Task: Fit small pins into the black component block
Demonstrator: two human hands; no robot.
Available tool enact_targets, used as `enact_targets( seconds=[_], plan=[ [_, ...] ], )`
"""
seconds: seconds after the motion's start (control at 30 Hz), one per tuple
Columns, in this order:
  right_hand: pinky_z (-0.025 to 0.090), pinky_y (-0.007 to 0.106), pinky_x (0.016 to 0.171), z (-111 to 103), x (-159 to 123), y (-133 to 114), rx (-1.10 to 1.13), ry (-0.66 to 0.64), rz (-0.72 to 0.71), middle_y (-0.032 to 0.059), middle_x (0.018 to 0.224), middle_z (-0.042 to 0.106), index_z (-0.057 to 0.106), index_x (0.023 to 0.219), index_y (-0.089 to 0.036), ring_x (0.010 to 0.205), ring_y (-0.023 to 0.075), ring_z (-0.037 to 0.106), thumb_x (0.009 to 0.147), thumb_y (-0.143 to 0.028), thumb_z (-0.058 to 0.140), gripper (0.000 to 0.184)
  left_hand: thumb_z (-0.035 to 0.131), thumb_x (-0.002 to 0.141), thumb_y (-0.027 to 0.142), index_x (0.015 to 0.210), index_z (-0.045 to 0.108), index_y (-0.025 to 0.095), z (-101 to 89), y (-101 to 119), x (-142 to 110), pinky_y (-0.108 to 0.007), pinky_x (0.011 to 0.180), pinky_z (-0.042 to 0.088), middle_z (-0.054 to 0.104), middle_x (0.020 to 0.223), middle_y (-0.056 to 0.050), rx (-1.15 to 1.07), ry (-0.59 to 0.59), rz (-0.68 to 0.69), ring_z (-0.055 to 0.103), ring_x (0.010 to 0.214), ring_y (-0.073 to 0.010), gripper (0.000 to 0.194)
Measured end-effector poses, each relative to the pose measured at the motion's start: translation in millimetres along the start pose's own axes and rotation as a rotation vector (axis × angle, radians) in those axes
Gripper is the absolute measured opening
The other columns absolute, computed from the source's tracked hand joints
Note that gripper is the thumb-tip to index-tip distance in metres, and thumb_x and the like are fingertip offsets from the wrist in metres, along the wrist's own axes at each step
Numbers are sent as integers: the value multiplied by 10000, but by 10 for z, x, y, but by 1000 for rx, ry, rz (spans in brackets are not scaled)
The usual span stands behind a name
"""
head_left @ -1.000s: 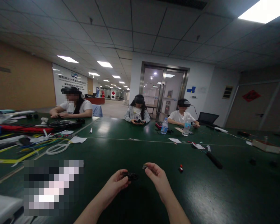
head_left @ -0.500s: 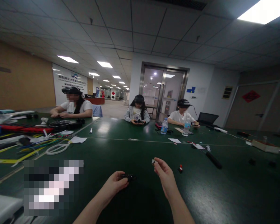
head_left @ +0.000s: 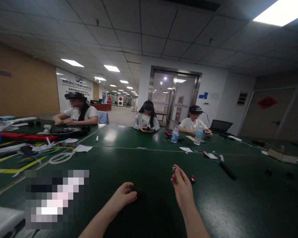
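My left hand (head_left: 124, 195) is closed on a small black part (head_left: 139, 192), low over the green table; dim light hides the part's exact kind. Off to the right, my right hand (head_left: 181, 185) is raised with thumb and fingers pinched around a tiny light-coloured piece (head_left: 174, 169), too small to name. Just beyond the right hand's fingers lies a small red and dark object (head_left: 192, 179) on the table, apart from the hand.
A black-handled screwdriver (head_left: 227, 170) lies to the right. Two water bottles (head_left: 174, 135) stand farther back. Cables and a white tube coil (head_left: 61, 158) spread at left, near a small wrench (head_left: 97, 138). Three people sit across the green table (head_left: 114, 158).
My right hand has moved to the right with the tiny piece, closer to the red and dark object. My left hand has stayed nearly in place, with the black part slightly turned.
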State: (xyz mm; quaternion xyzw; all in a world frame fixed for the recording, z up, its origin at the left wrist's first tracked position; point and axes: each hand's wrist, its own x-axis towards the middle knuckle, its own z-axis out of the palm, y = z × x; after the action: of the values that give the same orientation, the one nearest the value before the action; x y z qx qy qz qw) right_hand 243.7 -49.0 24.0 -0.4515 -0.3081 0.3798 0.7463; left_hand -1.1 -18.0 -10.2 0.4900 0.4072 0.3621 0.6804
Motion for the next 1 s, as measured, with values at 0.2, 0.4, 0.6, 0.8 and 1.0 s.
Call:
enact_targets(
  seconds=[0.2,0.4,0.6,0.8,1.0],
  plan=[
    [464,241,610,21,-4,-14,80,42,-22,-13,833,615,615,976,-270,655,106,543,604,-457,706,427,757,565,372,1091,437,113,17,-20,16,-365,846,460,589,987,-117,20,22,19,618,877,-242,669],
    [466,254,612,26,-20,-47,70,63,-31,-16,863,618,601,975,-290,667,120,557,617,-445,692,401,753,576,327,1118,456,106,-23,-27,58,-363,760,481,569,981,-116,95,30,5,621,818,-233,656],
    [472,271,636,-2,-6,-42,50,50,-11,-22,910,621,598,972,-315,713,134,569,649,-411,666,344,692,652,301,1160,440,126,-14,45,-32,-323,685,480,563,959,-88,181,13,48,605,761,-193,593],
    [467,278,616,-28,21,-29,52,59,6,-13,876,636,599,961,-292,702,143,581,646,-403,655,339,654,672,339,1007,517,170,20,89,-86,-256,535,433,570,863,-41,332,8,115,547,670,-160,400],
    [460,265,601,-44,41,-26,107,86,27,-36,815,634,593,896,-291,668,127,576,650,-399,645,273,606,700,409,787,605,185,27,62,-92,-245,495,389,560,731,-14,506,51,142,508,588,-155,240]
  ],
)
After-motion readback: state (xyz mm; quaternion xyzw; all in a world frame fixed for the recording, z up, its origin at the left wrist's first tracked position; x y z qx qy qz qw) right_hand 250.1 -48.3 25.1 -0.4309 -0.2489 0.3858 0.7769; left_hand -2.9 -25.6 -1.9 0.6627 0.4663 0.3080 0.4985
